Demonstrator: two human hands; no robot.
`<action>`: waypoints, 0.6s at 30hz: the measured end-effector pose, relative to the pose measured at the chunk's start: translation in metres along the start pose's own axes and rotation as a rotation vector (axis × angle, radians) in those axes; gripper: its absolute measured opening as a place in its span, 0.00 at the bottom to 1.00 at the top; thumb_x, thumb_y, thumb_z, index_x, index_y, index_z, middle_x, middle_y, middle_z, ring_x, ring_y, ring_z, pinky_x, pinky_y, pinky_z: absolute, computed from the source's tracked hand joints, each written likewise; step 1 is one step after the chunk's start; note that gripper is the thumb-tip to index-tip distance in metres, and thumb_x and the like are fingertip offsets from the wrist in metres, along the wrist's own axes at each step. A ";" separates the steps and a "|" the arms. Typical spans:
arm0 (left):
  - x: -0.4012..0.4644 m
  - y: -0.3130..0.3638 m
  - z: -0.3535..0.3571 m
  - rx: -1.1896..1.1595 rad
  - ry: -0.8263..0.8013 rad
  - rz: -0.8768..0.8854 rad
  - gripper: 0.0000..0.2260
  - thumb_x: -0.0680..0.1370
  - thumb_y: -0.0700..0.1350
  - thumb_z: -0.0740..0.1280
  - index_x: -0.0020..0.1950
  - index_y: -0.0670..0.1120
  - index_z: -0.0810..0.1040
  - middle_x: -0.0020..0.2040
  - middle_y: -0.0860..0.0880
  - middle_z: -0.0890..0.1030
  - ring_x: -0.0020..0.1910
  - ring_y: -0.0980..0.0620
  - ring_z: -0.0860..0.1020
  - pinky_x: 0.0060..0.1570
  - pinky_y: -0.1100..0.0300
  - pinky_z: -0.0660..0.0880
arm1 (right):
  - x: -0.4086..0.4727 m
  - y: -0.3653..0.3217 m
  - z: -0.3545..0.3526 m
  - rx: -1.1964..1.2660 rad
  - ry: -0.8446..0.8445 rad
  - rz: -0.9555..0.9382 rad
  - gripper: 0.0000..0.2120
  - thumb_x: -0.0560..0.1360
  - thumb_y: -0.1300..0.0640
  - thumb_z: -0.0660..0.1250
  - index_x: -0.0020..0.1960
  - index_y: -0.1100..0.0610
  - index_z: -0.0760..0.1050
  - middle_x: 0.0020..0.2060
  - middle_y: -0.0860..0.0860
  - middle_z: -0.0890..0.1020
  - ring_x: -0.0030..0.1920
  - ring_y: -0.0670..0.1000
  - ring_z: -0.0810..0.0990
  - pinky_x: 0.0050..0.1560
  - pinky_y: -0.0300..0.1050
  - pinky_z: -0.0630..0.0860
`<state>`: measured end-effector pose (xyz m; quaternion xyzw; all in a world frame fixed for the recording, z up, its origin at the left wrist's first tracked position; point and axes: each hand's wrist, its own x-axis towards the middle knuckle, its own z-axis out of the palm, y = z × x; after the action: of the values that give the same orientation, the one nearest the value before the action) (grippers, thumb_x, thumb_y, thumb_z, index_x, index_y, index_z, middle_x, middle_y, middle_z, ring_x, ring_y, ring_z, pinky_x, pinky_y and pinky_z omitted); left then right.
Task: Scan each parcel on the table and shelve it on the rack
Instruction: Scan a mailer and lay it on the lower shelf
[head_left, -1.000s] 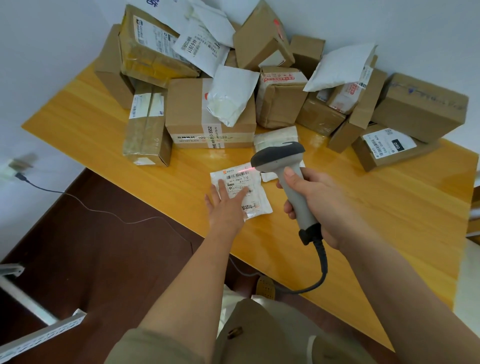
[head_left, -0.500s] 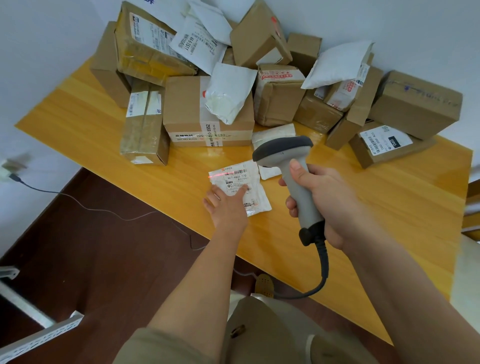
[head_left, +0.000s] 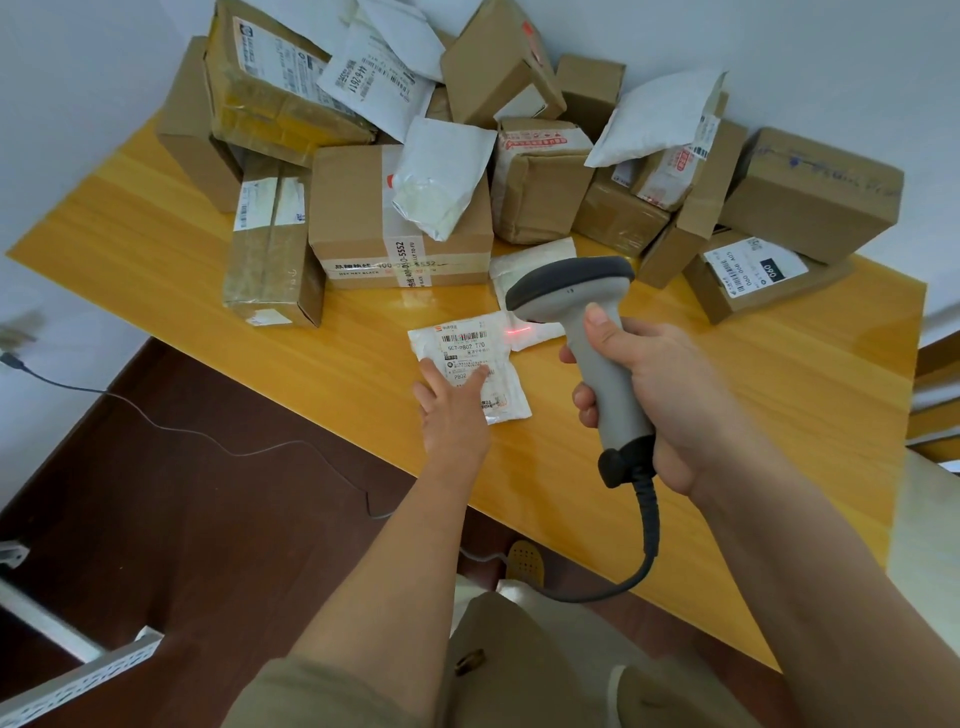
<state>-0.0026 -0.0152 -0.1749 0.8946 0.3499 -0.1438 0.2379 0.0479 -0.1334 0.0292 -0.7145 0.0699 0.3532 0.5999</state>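
A small flat white parcel (head_left: 470, 347) with a barcode label lies near the front edge of the yellow wooden table (head_left: 753, 415). My left hand (head_left: 454, 402) presses on its lower half with straight fingers. My right hand (head_left: 660, 395) grips the handle of a grey barcode scanner (head_left: 587, 332), whose head points down at the parcel. The scanner's red line falls just right of the parcel's label, on another white pouch (head_left: 540, 332) under the scanner head.
A heap of brown cardboard boxes (head_left: 400, 213) and white mailer bags (head_left: 441, 176) fills the back of the table against the wall. The scanner's cable (head_left: 644, 540) hangs off the front edge. A white perforated rack rail (head_left: 78, 680) shows at the lower left above dark flooring.
The red scan line has shifted from the parcel's left side to just right of its label. My left hand stays on the parcel; the scanner has tilted slightly.
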 end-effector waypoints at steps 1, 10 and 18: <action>0.000 0.000 0.000 -0.004 0.006 0.000 0.34 0.78 0.33 0.64 0.77 0.61 0.60 0.75 0.41 0.46 0.67 0.40 0.57 0.59 0.53 0.72 | -0.001 0.000 -0.001 0.002 0.000 -0.002 0.13 0.80 0.49 0.64 0.53 0.59 0.76 0.47 0.55 0.79 0.29 0.47 0.75 0.31 0.41 0.75; -0.002 -0.001 0.002 -0.064 0.001 -0.049 0.33 0.79 0.33 0.63 0.76 0.62 0.62 0.78 0.39 0.41 0.70 0.39 0.55 0.60 0.52 0.71 | -0.005 0.005 -0.011 0.054 -0.022 0.003 0.13 0.80 0.49 0.64 0.54 0.59 0.75 0.45 0.54 0.80 0.29 0.47 0.75 0.30 0.41 0.75; -0.009 -0.012 0.007 -0.193 0.034 -0.082 0.29 0.79 0.40 0.66 0.76 0.61 0.64 0.70 0.39 0.59 0.67 0.40 0.59 0.65 0.51 0.65 | -0.003 0.022 -0.029 0.103 -0.108 0.018 0.15 0.81 0.49 0.62 0.60 0.59 0.75 0.47 0.54 0.81 0.30 0.48 0.75 0.31 0.42 0.74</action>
<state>-0.0186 -0.0161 -0.1810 0.8548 0.4023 -0.1040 0.3108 0.0460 -0.1665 0.0140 -0.6619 0.0617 0.3924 0.6356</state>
